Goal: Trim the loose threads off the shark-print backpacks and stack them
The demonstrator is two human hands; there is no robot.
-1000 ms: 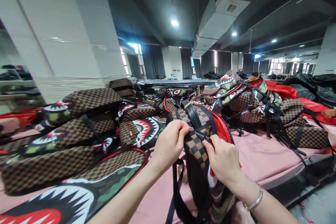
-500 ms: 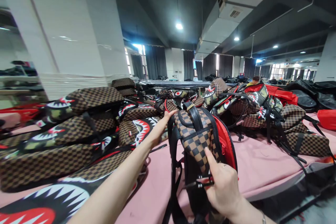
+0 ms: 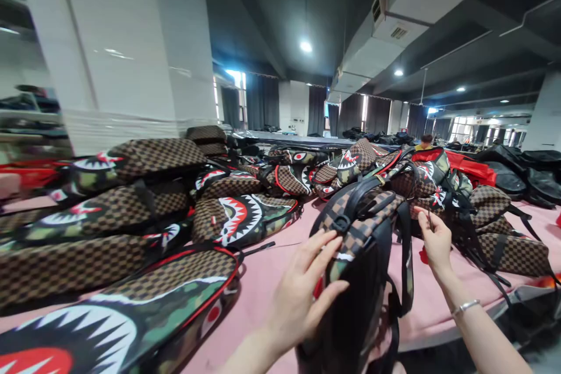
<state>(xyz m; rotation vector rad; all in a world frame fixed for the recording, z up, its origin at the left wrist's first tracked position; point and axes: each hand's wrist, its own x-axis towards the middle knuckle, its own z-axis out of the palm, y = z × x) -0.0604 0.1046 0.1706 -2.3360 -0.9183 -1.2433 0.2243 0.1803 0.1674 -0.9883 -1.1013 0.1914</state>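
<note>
Two bare hands work at one backpack (image 3: 350, 304), which is upright and slightly tilted at the near side of the desk (image 3: 272, 286), between the hands. Its lower end runs past the bottom of the view. The upper panel is brown-and-black check; the large panel facing the wearer is black.

Left hand (image 3: 302, 289): fingers extended and spread, not closed around anything. The index and middle fingertips rest against the upper side of the backpack, just below a black buckle (image 3: 340, 223); the thumb points across the black panel.

Right hand (image 3: 436, 242): raised to the right of the backpack, apart from its body and near a hanging shoulder strap (image 3: 407, 272). The fingers are bent together on a thin dark item (image 3: 430, 220), too small to identify. A metal bracelet (image 3: 465, 307) encircles the wrist.

Surrounding items: the desk has a pink covering. One checked bag with a shark-mouth print (image 3: 175, 298) lies flat at front left. Behind it is a stack of similar bags (image 3: 131, 210). A second heap (image 3: 511, 248) occupies the right side. In the background, a person (image 3: 424, 141) is partly visible.
</note>
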